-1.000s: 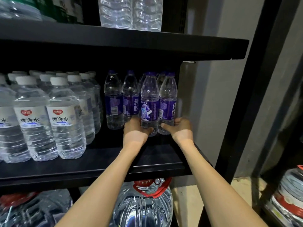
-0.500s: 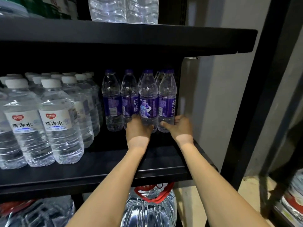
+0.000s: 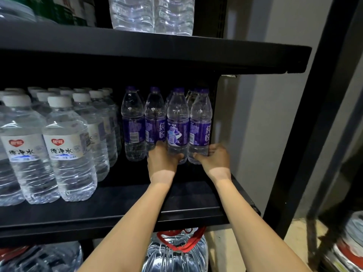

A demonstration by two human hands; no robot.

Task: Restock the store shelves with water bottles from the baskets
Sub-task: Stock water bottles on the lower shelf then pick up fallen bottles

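Clasping bottle bases low: left hand (image 3: pixel 163 160) wraps one clear purple-labelled water bottle (image 3: pixel 177 132), right hand (image 3: pixel 216 158) grips the neighbouring bottle (image 3: pixel 200 130), likely steadier for sliding upright (black shelf (image 3: pixel 117 205) has front room).

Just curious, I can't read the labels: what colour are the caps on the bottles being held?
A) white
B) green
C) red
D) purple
D: the left hand and right hand each hold one of the purple-labelled bottles, whose caps are purple; white caps top the bigger bottles at left.
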